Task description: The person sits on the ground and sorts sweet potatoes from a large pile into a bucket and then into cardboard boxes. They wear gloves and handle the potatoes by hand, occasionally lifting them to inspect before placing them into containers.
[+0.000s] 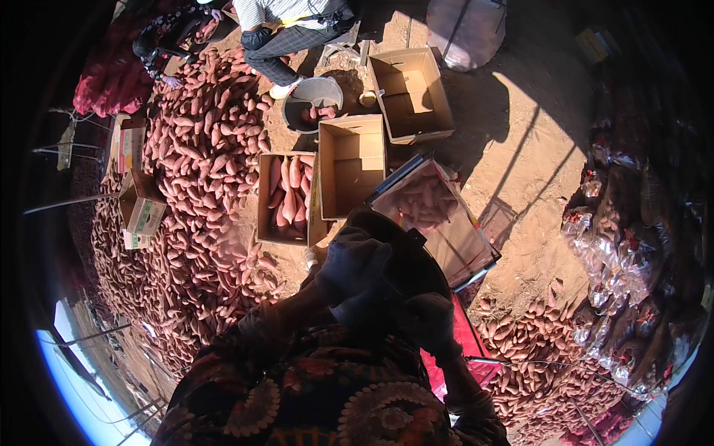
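Both of my hands wear light gloves and are in deep shadow close to my body. My left hand (354, 262) is closed on the near left part of a dark bucket (415, 262). My right hand (429, 320) grips the same bucket at its near right edge. Its inside is too dark to make out. Just beyond the bucket stands a clear plastic bag (446, 240) spread on a frame, with sweet potatoes (427, 200) inside. To the left, a cardboard box (261, 195) holds large sweet potatoes (289, 192).
Two cardboard boxes (348, 184) (413, 92) stand ahead, near a grey bucket (287, 108) with a few sweet potatoes. A seated person (279, 39) and another crouching person (162, 42) are beyond. Sweet potato heaps (206, 145) (535, 340) lie left and right; filled plastic bags (608, 251) line the right.
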The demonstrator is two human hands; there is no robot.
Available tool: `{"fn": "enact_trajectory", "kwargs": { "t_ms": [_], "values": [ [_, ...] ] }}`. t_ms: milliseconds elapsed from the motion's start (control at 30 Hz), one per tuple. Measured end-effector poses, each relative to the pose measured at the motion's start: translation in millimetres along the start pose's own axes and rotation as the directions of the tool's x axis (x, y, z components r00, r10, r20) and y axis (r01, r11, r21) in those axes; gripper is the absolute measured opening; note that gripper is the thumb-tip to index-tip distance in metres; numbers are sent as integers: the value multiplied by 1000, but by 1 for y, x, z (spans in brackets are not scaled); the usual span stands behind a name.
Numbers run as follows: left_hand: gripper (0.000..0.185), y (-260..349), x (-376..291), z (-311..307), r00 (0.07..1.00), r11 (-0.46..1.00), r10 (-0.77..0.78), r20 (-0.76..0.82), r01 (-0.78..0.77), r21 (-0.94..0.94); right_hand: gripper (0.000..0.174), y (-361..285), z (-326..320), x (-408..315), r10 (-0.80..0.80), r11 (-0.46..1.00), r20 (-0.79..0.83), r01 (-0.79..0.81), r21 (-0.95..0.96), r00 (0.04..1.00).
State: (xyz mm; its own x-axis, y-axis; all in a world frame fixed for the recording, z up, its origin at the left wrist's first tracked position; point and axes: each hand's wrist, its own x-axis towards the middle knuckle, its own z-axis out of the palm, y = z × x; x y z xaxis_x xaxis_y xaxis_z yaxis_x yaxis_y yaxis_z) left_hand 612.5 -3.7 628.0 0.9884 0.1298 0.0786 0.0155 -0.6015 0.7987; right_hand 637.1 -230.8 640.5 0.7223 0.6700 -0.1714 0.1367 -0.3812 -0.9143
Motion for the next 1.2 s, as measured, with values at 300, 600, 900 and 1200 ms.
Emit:
{"fn": "enact_trajectory", "kwargs": {
  "t_ms": [300,600,900,1200],
  "values": [
    [52,-29,-109,-37,838,886,-462,-290,446,-126,19,-36,68,-3,-218,910,214,278,-309,952],
    [35,-129,-313,-40,401,-279,-759,513,512,-813,35,-91,203,-15,-354,723,603,618,-308,715],
    [20,-164,-575,-58,441,-59,-796,414,625,-779,27,-150,406,-51,-335,660,853,746,-90,400],
    [17,-156,-768,18,-189,-135,-817,545,-855,-500,21,-183,515,-10,-214,509,958,859,-57,190]
  ]
}}
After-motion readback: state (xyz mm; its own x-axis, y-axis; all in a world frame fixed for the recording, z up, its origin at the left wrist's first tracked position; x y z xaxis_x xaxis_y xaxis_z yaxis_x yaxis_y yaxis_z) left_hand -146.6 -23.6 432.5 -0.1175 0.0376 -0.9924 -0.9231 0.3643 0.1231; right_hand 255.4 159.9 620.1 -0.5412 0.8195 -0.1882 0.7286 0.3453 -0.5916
